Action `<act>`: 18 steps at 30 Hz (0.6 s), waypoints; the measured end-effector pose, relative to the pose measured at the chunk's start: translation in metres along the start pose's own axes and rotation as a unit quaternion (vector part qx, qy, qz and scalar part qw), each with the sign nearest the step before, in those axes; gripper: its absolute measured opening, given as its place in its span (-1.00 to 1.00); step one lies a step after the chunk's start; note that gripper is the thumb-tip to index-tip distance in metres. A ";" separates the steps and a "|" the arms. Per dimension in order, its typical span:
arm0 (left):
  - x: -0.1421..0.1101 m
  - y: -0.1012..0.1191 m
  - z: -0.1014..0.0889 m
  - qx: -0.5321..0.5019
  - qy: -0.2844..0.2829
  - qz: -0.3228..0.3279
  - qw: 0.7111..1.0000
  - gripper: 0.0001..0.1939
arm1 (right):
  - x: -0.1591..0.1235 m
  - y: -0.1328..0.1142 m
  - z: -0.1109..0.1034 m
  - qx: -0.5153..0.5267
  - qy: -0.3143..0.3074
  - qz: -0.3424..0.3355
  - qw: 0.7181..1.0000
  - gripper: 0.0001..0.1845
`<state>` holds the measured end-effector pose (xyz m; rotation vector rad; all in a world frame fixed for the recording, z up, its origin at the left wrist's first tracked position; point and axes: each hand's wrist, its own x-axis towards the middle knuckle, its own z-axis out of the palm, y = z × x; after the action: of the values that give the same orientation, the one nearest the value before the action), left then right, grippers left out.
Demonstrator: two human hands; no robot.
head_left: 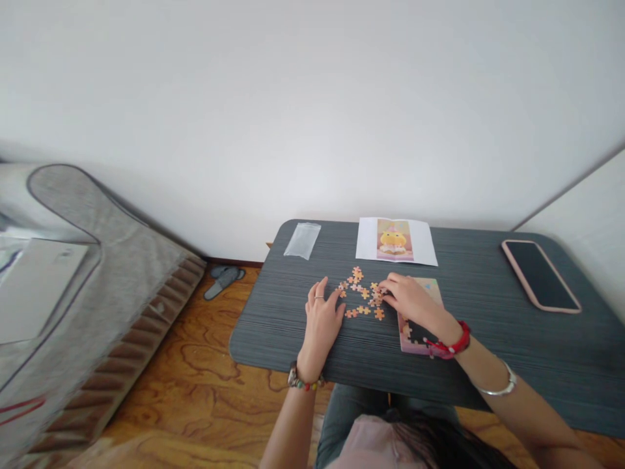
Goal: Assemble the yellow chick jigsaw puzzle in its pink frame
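Puzzle pcs (365, 294): loose on table (268, 306), mostly betw. hands. L hand (322, 319): grip loosely spread, nothing visibly held. R hand (409, 297): fingertips bunched at pcs; hold, if any, can't tell. Tray (415, 349): part-filled, under R wrist. Risk: red bracelet (459, 342) may drag, dislodging set pcs.

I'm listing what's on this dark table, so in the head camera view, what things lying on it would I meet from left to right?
Translucent rectangular plastic bag, scattered small orange and pink jigsaw pieces, rectangular pink-edged puzzle tray with a dark base, black-screened rectangular smartphone in a pale pink case.
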<state>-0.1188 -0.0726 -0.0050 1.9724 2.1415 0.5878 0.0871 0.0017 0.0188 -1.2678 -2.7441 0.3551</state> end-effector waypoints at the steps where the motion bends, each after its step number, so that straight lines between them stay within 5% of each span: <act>1: 0.000 0.001 0.000 -0.003 -0.004 0.000 1.000 -0.70 | 0.000 0.001 0.000 0.001 -0.003 -0.001 1.000 -0.87; 18: 0.001 0.011 0.003 -0.004 -0.024 -0.001 1.000 -0.74 | -0.008 -0.009 0.002 -0.025 0.004 -0.016 1.000 -0.91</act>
<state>-0.1076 -0.0712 -0.0030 1.9591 2.1095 0.5418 0.0853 -0.0104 0.0193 -1.2331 -2.7799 0.2817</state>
